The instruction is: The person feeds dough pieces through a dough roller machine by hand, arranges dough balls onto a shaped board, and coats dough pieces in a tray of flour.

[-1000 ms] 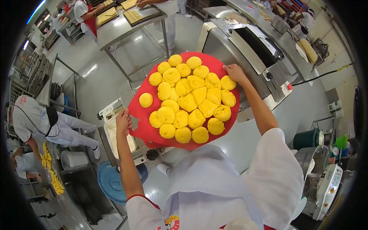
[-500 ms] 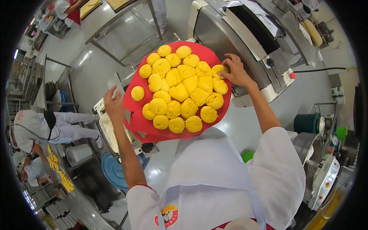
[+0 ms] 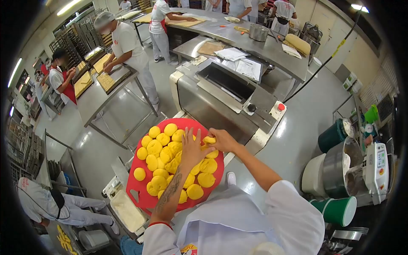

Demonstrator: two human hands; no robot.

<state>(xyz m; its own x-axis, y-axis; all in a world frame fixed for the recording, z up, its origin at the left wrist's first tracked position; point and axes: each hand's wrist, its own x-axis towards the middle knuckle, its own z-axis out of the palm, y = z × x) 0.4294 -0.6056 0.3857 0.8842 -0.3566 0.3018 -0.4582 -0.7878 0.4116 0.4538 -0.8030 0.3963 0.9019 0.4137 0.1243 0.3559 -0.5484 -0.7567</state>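
A round red board (image 3: pixel 193 125) carries several yellow dough balls (image 3: pixel 154 147), many pressed against each other and one apart at the left edge. My left hand (image 3: pixel 191 148) lies over the right half of the group, fingers spread, hiding some of the balls. Beside it, at the board's upper right, my right hand (image 3: pixel 223 140) pinches a small dough ball (image 3: pixel 208 140) between thumb and fingers. The two hands nearly meet; whether the left fingers also touch that piece I cannot tell.
Just beyond the board stands a steel machine (image 3: pixel 204 100) with a red button (image 3: pixel 281 107). A white flour bin (image 3: pixel 129 211) is at the left. Co-workers stand around a steel table (image 3: pixel 95 104) with trays. Mixer (image 3: pixel 357 163) and green buckets (image 3: pixel 335 210) are at the right.
My view has tilted up, showing more of the room. My left hand has come from left of the board onto the dough. The right now holds a dough ball lifted from the right edge.
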